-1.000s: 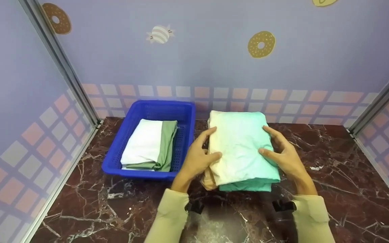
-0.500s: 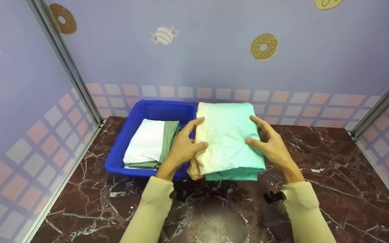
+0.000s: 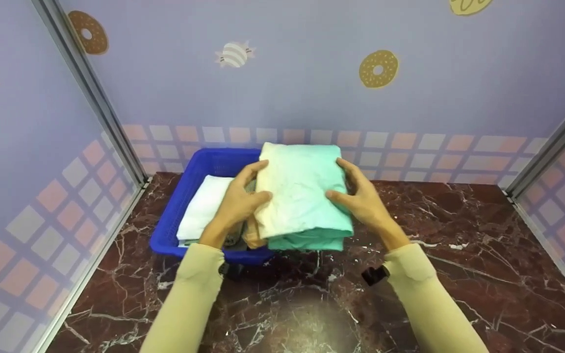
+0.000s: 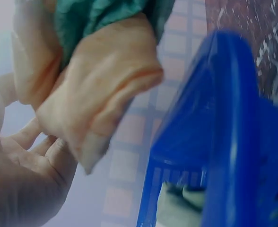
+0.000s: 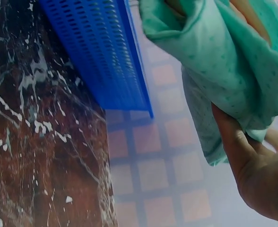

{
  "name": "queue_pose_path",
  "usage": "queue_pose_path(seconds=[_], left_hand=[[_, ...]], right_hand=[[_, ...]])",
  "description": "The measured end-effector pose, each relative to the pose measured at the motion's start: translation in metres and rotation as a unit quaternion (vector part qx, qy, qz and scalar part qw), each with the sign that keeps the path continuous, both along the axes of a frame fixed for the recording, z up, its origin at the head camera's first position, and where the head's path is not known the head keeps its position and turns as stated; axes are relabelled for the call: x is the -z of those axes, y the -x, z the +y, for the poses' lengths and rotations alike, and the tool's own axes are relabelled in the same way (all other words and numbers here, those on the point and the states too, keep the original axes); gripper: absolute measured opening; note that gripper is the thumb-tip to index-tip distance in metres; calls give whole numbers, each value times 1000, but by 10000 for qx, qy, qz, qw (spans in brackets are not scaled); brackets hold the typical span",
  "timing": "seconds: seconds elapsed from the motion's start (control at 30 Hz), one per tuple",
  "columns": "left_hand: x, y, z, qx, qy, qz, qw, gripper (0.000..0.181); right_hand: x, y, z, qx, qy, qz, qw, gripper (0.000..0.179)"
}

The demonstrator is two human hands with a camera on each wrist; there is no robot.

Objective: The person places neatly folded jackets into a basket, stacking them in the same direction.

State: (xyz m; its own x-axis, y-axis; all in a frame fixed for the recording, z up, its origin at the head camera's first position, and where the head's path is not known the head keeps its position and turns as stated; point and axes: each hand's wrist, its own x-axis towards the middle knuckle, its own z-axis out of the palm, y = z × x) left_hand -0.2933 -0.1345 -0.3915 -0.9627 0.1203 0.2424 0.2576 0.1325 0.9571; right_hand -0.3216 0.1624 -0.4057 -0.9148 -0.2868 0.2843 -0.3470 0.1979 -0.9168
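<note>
A folded garment (image 3: pixel 302 191), fading from cream to mint green, is held up between my two hands in the head view. My left hand (image 3: pixel 236 200) grips its left edge with the thumb on top; my right hand (image 3: pixel 365 201) grips the right edge likewise. Peach-coloured fabric (image 4: pixel 106 71) hangs from its underside in the left wrist view, and green folds (image 5: pixel 214 61) show in the right wrist view. The load overlaps the right part of a blue plastic basket (image 3: pixel 167 228). Inside the basket lies a folded white and green garment (image 3: pixel 203 203), partly hidden by my left hand.
Dark red marbled tabletop (image 3: pixel 439 274) extends in front and to the right. A lilac wall (image 3: pixel 302 73) with donut and candy prints stands behind, with side panels left and right. A small white scrap (image 3: pixel 458 246) lies on the right of the table.
Both hands have carried the folded garment leftward and slightly up, from beside the basket to over its right side. The basket has stayed in place.
</note>
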Motion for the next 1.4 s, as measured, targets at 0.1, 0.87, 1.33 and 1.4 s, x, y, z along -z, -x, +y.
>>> queue_pose_path(seconds=[0.1, 0.87, 1.33, 1.4], left_hand=[[-4, 3, -12, -139, 138, -129, 9997, 76], [-7, 9, -104, -427, 1037, -152, 9936, 74], [-6, 12, -136, -615, 1334, -327, 9886, 81], [-5, 12, -139, -633, 1298, -432, 9886, 82]], right_hand=[[-2, 4, -13, 8, -190, 34, 9998, 86], [5, 14, -97, -632, -449, -372, 9963, 85], [5, 18, -134, -702, -371, -617, 9949, 84], [7, 17, -138, -716, -341, -714, 9943, 85]])
